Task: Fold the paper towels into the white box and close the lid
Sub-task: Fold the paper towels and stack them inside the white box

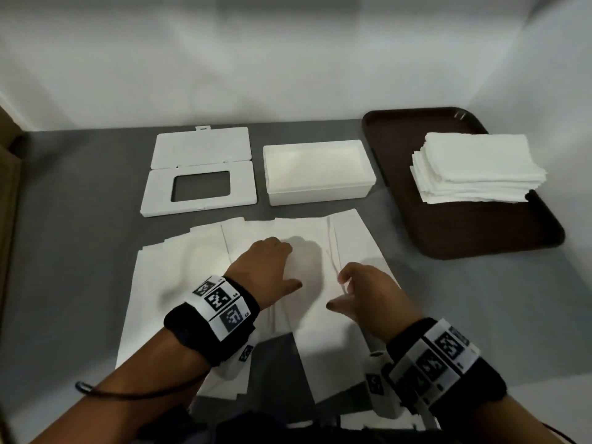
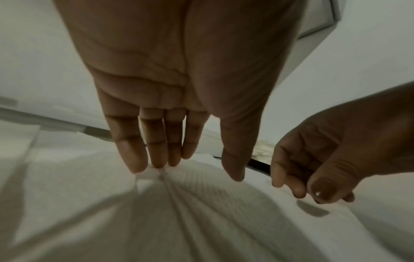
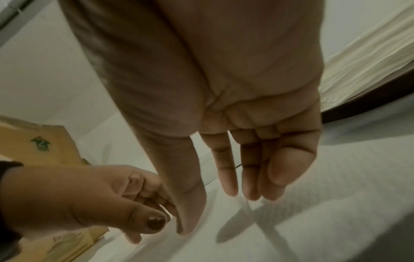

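Several white paper towels (image 1: 198, 283) lie overlapped on the grey table in front of me. My left hand (image 1: 293, 267) rests on their middle with straight fingers, the fingertips (image 2: 156, 164) touching a small ridge in the towel (image 2: 201, 212). My right hand (image 1: 336, 291) hovers just to its right, fingers relaxed and holding nothing, over the towel (image 3: 313, 203). The white box (image 1: 317, 187) stands open and empty behind the towels. Its lid (image 1: 198, 200) lies flat to the left of the box, with its flap open.
A brown tray (image 1: 480, 238) at the right holds a stack of folded towels (image 1: 474, 168). A cardboard box (image 1: 6, 187) stands at the left table edge. A white wall closes the back.
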### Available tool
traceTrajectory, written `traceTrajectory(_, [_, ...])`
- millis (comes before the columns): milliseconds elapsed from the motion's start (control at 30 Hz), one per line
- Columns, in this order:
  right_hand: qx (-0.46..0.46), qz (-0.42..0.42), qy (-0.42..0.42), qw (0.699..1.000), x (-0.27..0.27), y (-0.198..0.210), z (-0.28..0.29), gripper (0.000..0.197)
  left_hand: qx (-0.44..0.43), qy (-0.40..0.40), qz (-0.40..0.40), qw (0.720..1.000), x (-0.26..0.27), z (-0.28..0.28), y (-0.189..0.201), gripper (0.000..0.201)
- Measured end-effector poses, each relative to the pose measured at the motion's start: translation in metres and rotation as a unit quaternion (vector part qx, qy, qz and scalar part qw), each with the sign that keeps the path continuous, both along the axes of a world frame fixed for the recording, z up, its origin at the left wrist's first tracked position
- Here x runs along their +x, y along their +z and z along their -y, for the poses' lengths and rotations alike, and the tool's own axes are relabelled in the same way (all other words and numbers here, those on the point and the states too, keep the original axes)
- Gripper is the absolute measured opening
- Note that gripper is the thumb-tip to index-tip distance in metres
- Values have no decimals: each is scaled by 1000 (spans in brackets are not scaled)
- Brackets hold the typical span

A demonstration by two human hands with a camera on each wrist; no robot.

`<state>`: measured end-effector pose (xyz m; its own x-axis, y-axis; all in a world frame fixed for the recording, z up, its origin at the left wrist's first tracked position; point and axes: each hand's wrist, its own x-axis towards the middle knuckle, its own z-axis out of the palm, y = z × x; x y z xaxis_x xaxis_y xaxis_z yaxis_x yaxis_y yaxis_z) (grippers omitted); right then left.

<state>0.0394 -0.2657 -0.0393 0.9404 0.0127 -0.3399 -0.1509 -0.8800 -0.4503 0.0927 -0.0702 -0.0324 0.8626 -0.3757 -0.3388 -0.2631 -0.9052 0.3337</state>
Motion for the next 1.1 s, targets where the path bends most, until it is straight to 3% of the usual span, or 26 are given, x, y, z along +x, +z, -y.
traceTrajectory(300, [-9, 30, -31, 999, -10, -10, -24, 52, 24, -12, 3, 1000, 0, 7, -6, 68])
traceTrajectory(433, [5, 44, -46, 998, -13, -14, -24, 56, -41, -8, 8, 999, 1, 8, -5, 44])
traceTrajectory(600, [78, 184, -109, 974, -20, -6, -21, 65, -137, -48, 27, 989, 1, 8, 12, 17])
traceTrajectory(767, [217, 76, -133, 964, -16, 12, -11, 29, -237, -36, 41, 970, 11, 7, 36, 9])
traceTrajectory(933, [360, -14, -148, 921, -10, 17, 9, 28, -313, 70, 27, 947, 27, 6, 55, 9])
traceTrajectory(1100, [389, -60, -139, 909, 13, 17, 36, 22, -336, 174, 57, 924, 50, 6, 60, 13])
